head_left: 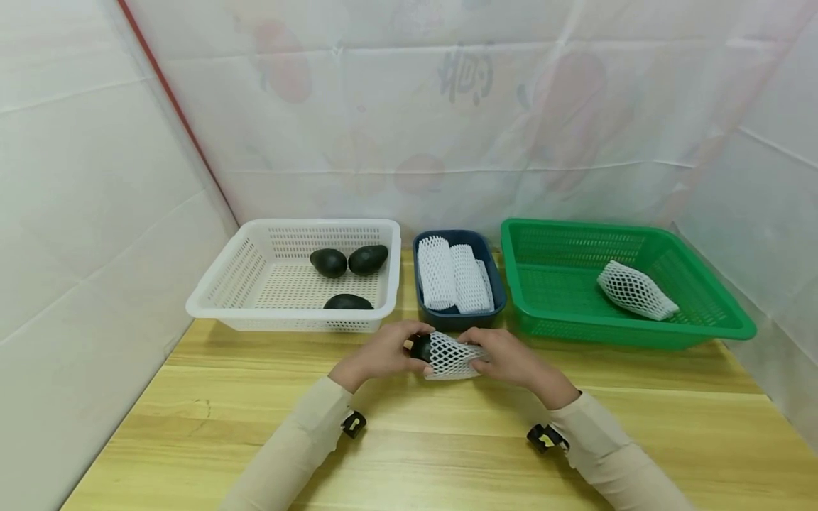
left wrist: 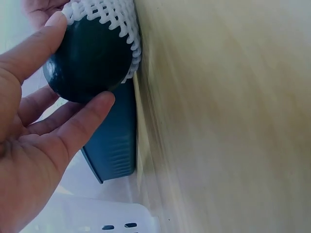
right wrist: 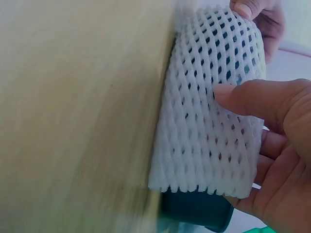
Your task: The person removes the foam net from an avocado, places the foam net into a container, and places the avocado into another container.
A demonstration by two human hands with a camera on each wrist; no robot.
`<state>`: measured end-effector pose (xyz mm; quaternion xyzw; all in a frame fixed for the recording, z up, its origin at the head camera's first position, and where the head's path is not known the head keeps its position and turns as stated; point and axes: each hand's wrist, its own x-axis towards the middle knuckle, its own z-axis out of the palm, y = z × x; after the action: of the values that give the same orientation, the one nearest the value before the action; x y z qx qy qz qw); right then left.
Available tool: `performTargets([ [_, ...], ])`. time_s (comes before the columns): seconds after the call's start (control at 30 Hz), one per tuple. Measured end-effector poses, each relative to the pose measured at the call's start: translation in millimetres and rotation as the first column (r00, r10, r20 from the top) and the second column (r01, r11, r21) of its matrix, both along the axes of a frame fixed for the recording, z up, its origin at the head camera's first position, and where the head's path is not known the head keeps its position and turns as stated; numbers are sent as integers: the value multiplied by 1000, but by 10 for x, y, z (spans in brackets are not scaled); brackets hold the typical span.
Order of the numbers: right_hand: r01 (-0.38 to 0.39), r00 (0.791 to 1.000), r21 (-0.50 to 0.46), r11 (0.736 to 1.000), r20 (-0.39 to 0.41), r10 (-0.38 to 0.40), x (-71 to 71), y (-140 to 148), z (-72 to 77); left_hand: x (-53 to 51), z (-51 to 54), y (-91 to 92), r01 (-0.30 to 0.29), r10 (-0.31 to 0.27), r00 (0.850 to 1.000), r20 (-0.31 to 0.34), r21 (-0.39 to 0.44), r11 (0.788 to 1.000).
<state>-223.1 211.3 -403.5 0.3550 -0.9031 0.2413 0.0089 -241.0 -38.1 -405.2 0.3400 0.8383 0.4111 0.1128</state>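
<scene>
A dark green avocado [left wrist: 90,58] sits partly inside a white foam net sleeve [head_left: 452,356] above the table, its rounded end bare on the left. My left hand [head_left: 393,349] grips that bare end, thumb on one side and fingers on the other. My right hand [head_left: 508,356] pinches the foam net sleeve [right wrist: 209,107] near its right part, with the thumb on the mesh. In the right wrist view, dark skin shows through the mesh's upper part, while the lower end of the sleeve hangs loose.
A white basket [head_left: 294,312] at left holds several avocados [head_left: 368,260]. Behind my hands a dark blue bin [head_left: 460,323] holds folded foam sleeves [head_left: 437,273]. In the green basket [head_left: 594,330] at right lies a net-wrapped avocado [head_left: 635,289]. Wooden table [head_left: 434,440] underneath.
</scene>
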Motion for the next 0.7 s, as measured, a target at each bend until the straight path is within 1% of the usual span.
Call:
performTargets([
  [0.1,2,1000,-11,1000,-16,-3,4,-10,-7,-6,-12,-6,0,0,1000,9,9,1000],
  [0.23,2,1000,-24,1000,-17,-2,-1,-10,-12,-15,-29,-7,-3,3,1000,6,17,1000],
  [0.5,-2,1000,-30,1000,-23,1,4,13,0,-11,-21,-31,-12,11,1000,3,25,1000],
  [0.7,10,999,-31,999,-45,-12,28,66,15,15,-9,-76,-6,4,999,36,64,998],
])
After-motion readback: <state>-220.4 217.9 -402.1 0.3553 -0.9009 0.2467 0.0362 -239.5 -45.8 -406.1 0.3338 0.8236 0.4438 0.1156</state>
